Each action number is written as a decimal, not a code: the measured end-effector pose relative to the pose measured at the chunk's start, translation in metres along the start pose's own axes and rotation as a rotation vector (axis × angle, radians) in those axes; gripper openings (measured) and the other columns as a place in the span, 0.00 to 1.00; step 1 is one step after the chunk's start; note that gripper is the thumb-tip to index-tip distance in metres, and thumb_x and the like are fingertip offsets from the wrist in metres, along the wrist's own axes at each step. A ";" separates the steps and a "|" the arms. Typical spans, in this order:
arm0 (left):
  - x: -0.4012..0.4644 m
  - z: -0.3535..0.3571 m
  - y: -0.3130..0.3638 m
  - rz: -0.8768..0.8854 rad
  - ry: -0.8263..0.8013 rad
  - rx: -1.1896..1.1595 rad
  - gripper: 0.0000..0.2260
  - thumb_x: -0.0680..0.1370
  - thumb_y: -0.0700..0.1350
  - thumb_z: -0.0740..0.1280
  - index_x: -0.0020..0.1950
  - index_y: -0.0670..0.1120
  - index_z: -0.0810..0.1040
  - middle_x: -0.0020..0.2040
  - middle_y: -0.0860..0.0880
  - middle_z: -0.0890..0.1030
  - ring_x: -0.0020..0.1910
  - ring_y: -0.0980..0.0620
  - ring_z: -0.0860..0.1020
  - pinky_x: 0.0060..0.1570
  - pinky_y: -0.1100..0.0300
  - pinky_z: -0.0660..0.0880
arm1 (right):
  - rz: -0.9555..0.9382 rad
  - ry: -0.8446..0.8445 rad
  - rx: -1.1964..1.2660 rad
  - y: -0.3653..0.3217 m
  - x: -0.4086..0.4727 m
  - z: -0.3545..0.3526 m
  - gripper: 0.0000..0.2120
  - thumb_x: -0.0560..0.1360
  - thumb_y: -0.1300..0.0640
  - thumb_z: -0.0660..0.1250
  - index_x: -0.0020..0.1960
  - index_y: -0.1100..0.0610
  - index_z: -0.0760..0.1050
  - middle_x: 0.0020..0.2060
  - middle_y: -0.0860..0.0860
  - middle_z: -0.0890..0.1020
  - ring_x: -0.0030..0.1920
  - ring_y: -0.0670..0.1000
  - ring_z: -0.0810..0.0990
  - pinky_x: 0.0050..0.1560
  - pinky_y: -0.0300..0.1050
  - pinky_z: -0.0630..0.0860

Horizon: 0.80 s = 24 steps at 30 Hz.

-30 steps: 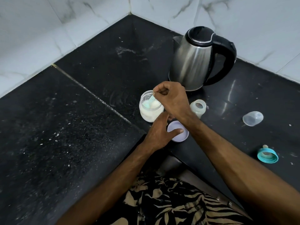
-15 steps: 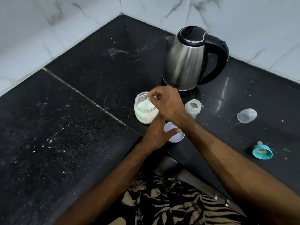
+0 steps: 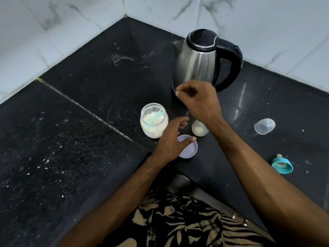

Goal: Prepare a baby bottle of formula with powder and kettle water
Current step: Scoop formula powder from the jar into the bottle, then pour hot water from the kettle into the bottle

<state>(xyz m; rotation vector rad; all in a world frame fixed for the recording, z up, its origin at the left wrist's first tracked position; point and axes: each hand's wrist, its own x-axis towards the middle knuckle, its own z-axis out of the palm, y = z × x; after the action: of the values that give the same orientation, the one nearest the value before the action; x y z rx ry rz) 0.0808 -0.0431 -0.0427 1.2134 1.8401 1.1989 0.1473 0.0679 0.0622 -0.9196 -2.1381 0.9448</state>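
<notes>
Head view showed the steel kettle (image 3: pixel 195 65) behind both empty hands — right hand (image 3: pixel 197 100) loosely curled, left hand (image 3: pixel 170 138) relaxed above the lid (image 3: pixel 188 150) — likely heavy and hot-walled, best gripped by its black handle (image 3: pixel 233 59).

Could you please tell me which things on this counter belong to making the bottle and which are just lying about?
For the job: powder jar, scoop in it, jar lid, bottle, kettle, teat ring, clear cap.

Lying about: only spilled specks on the counter.
</notes>
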 end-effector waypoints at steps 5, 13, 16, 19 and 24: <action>0.010 0.004 0.006 0.038 0.033 -0.018 0.31 0.71 0.47 0.77 0.70 0.50 0.69 0.63 0.51 0.74 0.60 0.59 0.74 0.57 0.62 0.73 | 0.103 0.225 0.216 0.023 0.004 -0.039 0.01 0.75 0.58 0.72 0.45 0.54 0.82 0.38 0.44 0.83 0.37 0.38 0.80 0.40 0.32 0.75; 0.028 0.017 0.018 0.069 -0.007 -0.019 0.33 0.69 0.50 0.78 0.71 0.53 0.67 0.64 0.55 0.71 0.62 0.60 0.72 0.59 0.64 0.72 | 0.282 0.353 0.349 0.060 0.006 -0.072 0.03 0.76 0.57 0.72 0.44 0.54 0.80 0.37 0.50 0.82 0.36 0.44 0.79 0.36 0.37 0.75; 0.035 0.023 0.021 0.076 -0.031 -0.031 0.34 0.69 0.49 0.79 0.71 0.52 0.67 0.65 0.54 0.72 0.63 0.59 0.72 0.61 0.61 0.72 | 0.275 0.400 0.352 0.066 0.009 -0.075 0.03 0.76 0.58 0.72 0.44 0.54 0.79 0.37 0.49 0.81 0.38 0.47 0.77 0.40 0.45 0.76; 0.040 0.028 0.022 0.078 -0.042 -0.039 0.33 0.69 0.49 0.78 0.70 0.53 0.67 0.64 0.54 0.73 0.63 0.58 0.73 0.62 0.58 0.73 | 0.263 0.470 0.360 0.072 0.020 -0.081 0.04 0.76 0.58 0.72 0.47 0.58 0.79 0.39 0.49 0.80 0.39 0.48 0.76 0.43 0.49 0.77; 0.045 0.032 0.019 0.087 -0.061 -0.036 0.32 0.69 0.50 0.78 0.70 0.53 0.68 0.63 0.54 0.74 0.63 0.56 0.74 0.63 0.52 0.74 | 0.243 0.512 0.363 0.083 0.044 -0.091 0.08 0.75 0.56 0.73 0.52 0.57 0.78 0.45 0.50 0.80 0.42 0.44 0.76 0.48 0.39 0.77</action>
<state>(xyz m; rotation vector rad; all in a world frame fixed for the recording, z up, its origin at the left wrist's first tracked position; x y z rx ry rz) 0.0973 0.0121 -0.0386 1.3075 1.7296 1.2235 0.2186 0.1772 0.0574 -1.1048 -1.3956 1.0368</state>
